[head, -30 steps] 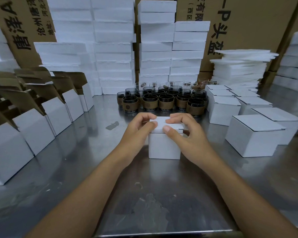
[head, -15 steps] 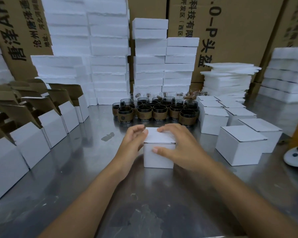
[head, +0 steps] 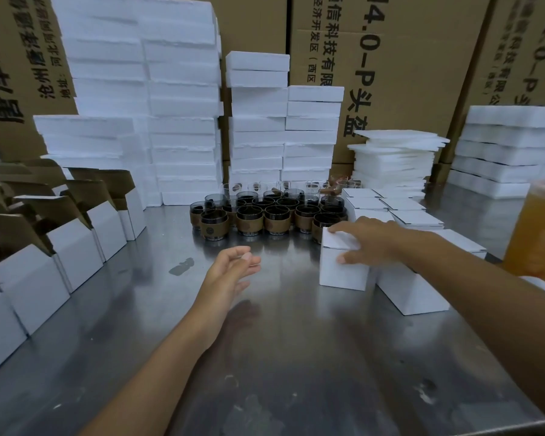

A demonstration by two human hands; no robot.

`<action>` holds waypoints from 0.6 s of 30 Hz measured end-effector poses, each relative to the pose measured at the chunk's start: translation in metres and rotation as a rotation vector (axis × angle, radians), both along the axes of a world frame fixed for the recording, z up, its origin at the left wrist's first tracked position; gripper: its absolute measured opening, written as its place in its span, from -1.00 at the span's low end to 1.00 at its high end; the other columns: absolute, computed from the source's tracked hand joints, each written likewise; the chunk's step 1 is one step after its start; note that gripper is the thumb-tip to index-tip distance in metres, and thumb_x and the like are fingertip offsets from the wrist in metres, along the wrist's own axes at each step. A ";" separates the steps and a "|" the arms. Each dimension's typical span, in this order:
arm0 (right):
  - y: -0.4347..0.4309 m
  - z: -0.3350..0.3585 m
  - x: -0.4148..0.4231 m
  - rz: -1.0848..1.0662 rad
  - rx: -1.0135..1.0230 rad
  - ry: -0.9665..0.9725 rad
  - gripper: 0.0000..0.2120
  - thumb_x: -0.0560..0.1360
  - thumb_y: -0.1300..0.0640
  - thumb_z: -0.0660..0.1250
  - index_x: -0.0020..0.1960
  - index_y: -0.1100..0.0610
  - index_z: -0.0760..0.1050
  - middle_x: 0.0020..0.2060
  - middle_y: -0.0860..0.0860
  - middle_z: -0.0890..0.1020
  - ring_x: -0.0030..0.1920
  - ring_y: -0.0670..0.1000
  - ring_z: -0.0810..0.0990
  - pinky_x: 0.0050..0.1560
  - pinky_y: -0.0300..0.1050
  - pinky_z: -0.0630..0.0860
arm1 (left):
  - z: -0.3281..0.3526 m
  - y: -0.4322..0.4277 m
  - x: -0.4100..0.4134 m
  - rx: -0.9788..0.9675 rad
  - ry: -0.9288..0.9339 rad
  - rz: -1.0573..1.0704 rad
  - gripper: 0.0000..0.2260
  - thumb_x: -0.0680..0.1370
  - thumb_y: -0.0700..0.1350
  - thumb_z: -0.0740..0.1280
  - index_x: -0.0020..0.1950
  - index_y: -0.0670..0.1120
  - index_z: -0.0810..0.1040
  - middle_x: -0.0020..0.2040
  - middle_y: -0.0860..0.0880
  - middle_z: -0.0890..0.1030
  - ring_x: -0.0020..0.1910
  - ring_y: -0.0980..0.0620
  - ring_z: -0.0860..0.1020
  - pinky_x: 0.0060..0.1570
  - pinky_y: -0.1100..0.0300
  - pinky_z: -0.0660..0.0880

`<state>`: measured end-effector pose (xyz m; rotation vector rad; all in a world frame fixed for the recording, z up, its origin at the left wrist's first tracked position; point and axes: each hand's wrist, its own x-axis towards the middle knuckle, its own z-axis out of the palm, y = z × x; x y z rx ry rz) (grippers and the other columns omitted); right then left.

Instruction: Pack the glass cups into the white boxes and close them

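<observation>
Mostly, the brown cartons [head: 406, 73] along the back are cut off by the top edge and hidden lower down by stacks of white foam [head: 183, 127]. Their printed characters show only in part. The foam lies in flat slabs with rough, crumbly edges, and the left stacks run out of view above.

The surface [head: 296, 357] is dull metal, smeared and reflective, with a dark blotch [head: 181, 266] left of centre. On the left stands a row of open boxes [head: 76, 256], white outside, with their brown cardboard flaps up. The nearest are cropped by the left edge, and their insides cannot be seen.

On the right sit closed boxes [head: 412, 291], plain white cubes with thin dark seams, several partly hidden by the right forearm. At the right edge an orange, translucent shape [head: 535, 234] is blurred and cropped, too unclear to identify.

The glass cups [head: 249, 220] cluster at the back of the surface between the two groups of boxes. They are round, of dark smoked glass with brown bands, and the clear ones at the rear are hard to count.

The right hand [head: 375, 240] grips a closed white box [head: 340, 269] that stands just beside the closed boxes, fingers over its lid and thumb on its front face. The left hand [head: 230, 269] hovers above the surface, loosely curled and holding nothing.
</observation>
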<state>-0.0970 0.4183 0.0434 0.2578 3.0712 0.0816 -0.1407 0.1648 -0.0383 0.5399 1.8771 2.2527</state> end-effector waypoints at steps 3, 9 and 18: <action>0.014 0.004 0.003 -0.020 -0.046 -0.047 -0.39 0.52 -0.17 0.27 0.47 -0.18 0.08 0.35 0.12 0.33 0.33 0.15 0.34 0.31 0.06 0.28 | -0.001 0.000 -0.002 0.008 0.005 -0.008 -0.87 0.60 -0.08 0.21 0.10 0.00 0.50 0.02 0.01 0.65 0.09 0.09 0.59 0.15 0.13 0.44; 0.028 0.008 0.003 -0.060 -0.094 -0.118 -0.40 0.55 -0.10 0.24 0.49 -0.15 0.02 0.37 0.14 0.30 0.30 0.17 0.38 0.28 0.07 0.33 | -0.003 -0.002 -0.004 0.027 0.020 -0.013 -0.86 0.59 -0.08 0.21 0.12 -0.01 0.50 0.03 -0.02 0.64 0.08 0.07 0.60 0.14 0.13 0.44; 0.018 -0.003 0.013 -0.158 -0.042 0.025 -0.34 0.44 -0.38 0.17 0.45 -0.21 0.08 0.45 0.10 0.20 0.42 0.19 0.23 0.35 0.14 0.20 | -0.005 -0.002 -0.007 0.054 0.032 -0.019 -0.85 0.57 -0.06 0.22 0.10 -0.01 0.51 -0.02 -0.01 0.66 0.06 0.06 0.62 0.06 0.16 0.46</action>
